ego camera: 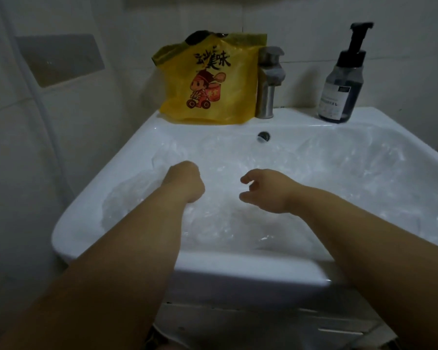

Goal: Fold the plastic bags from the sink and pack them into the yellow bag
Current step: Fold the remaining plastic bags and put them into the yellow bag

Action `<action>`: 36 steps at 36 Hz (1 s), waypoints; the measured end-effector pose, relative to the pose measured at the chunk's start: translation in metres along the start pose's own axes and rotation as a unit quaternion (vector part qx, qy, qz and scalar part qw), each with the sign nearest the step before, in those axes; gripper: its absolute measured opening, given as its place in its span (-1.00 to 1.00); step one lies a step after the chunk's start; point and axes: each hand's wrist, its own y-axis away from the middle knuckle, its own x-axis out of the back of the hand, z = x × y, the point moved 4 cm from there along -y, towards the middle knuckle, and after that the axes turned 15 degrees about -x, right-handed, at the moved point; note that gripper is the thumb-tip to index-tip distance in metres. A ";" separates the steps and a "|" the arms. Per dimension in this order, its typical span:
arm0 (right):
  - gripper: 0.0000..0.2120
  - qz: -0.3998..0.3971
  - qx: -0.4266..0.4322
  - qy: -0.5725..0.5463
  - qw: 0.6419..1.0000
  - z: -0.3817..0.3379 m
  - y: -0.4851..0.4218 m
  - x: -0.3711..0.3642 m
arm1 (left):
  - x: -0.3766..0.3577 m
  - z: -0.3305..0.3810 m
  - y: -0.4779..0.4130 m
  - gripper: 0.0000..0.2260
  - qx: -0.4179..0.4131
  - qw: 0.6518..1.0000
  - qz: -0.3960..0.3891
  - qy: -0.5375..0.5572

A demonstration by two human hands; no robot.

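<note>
yellow bag (208,79) upright; left hand (185,181) fisted, right hand (264,190) loosely curled, empty

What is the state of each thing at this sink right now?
yellow bag: upright on the sink ledge.
plastic bags: crumpled in the sink, unfolded.
faucet: no water running.
pump bottle: upright.
left hand: fingers curled; hold unclear.
right hand: loosely curled, holding nothing.

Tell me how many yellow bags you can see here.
1. The yellow bag stands on the back ledge of the sink, just left of the faucet. The plastic bags in the basin are clear and crumpled together; another could be hidden beneath them.
</note>
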 end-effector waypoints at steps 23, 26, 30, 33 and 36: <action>-0.08 -0.091 -0.008 -0.229 0.969 0.002 -0.021 0.018 | 0.009 0.049 -0.013 -0.27 -0.137 0.933 0.137 0.304; -0.18 -0.106 -0.001 -0.266 0.958 -0.003 -0.021 0.017 | 0.017 0.053 -0.012 -0.26 -0.132 0.901 0.197 0.363; -0.51 -0.042 0.004 -0.273 0.961 -0.001 -0.024 0.025 | 0.018 0.051 -0.013 -0.42 -0.135 0.846 0.189 0.480; -0.32 -0.080 0.025 -0.355 0.931 -0.003 -0.023 0.030 | 0.021 0.062 -0.015 -0.52 -0.129 0.747 0.124 0.640; -0.65 -0.077 0.033 -0.374 0.924 -0.007 -0.021 0.033 | 0.027 0.077 -0.022 -0.61 -0.122 0.705 0.093 0.692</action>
